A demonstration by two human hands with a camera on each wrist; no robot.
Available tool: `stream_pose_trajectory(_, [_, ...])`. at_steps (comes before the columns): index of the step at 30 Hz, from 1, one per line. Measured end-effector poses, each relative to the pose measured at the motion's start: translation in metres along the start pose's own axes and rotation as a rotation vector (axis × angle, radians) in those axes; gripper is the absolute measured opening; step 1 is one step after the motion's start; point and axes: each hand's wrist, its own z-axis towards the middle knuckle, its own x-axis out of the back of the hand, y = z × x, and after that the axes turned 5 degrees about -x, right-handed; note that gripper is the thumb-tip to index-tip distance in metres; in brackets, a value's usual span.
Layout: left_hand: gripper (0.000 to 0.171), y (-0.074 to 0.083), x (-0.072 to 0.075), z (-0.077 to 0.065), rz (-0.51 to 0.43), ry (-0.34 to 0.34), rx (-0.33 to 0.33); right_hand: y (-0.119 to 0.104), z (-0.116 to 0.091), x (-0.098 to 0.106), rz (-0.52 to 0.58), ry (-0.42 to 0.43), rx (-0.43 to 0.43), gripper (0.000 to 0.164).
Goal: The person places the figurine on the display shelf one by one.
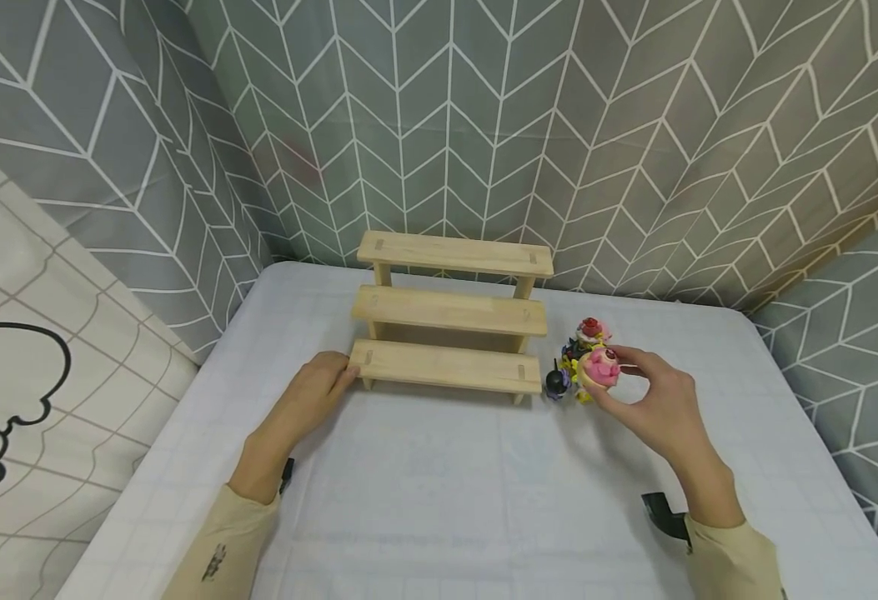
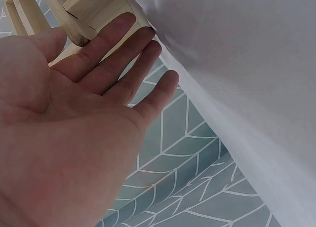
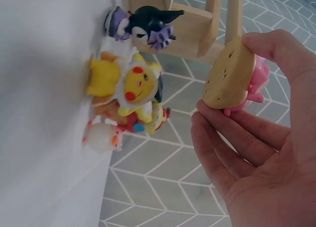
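Observation:
My right hand (image 1: 659, 400) pinches a small pink figurine (image 1: 601, 367) by its tan, cookie-like base (image 3: 229, 74), between thumb and fingertips. It is held up beside a cluster of figurines. In the right wrist view these include a black-and-purple figurine (image 3: 148, 27), a yellow one with red cheeks (image 3: 138, 86) and a white one (image 3: 102, 135). My left hand (image 1: 309, 387) touches the left end of the lowest step of a three-tier wooden stand (image 1: 446, 364). Its fingers (image 2: 106, 49) are nearly straight in the left wrist view.
The stand's middle step (image 1: 449, 310) and top step (image 1: 454, 252) rise toward the back. A white cloth (image 1: 423, 500) covers the table. Patterned curtains (image 1: 439, 125) hang behind and at the sides. A black wrist-camera piece (image 1: 664, 517) sticks out from the right sleeve.

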Motion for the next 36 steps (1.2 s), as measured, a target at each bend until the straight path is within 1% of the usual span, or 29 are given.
stream_pose_trajectory(8, [0.022, 0.000, 0.000, 0.000, -0.009, -0.005, 0.013, -0.013, 0.012, -0.002, 0.016, -0.005, 0.028, 0.061])
stream_pose_trajectory(12, [0.022, 0.000, -0.001, -0.001, -0.013, -0.004, 0.023, -0.020, 0.023, -0.005, 0.043, -0.001, 0.069, 0.061])
stream_pose_trajectory(17, [0.023, 0.000, -0.002, -0.001, -0.017, -0.005, 0.021, -0.030, 0.037, -0.009, 0.059, 0.007, 0.112, 0.059])
stream_pose_trajectory(26, [0.024, -0.001, 0.000, 0.000, -0.016, -0.004, 0.029, -0.051, 0.066, -0.017, 0.076, -0.062, 0.130, 0.059])
stream_pose_trajectory(30, [0.025, -0.001, 0.001, 0.001, -0.013, -0.006, 0.030, -0.060, 0.074, -0.022, 0.083, -0.084, 0.131, 0.060])
stream_pose_trajectory(36, [0.023, -0.001, -0.001, -0.003, -0.013, -0.003, 0.016, -0.072, 0.081, -0.032, 0.147, -0.083, 0.138, 0.057])
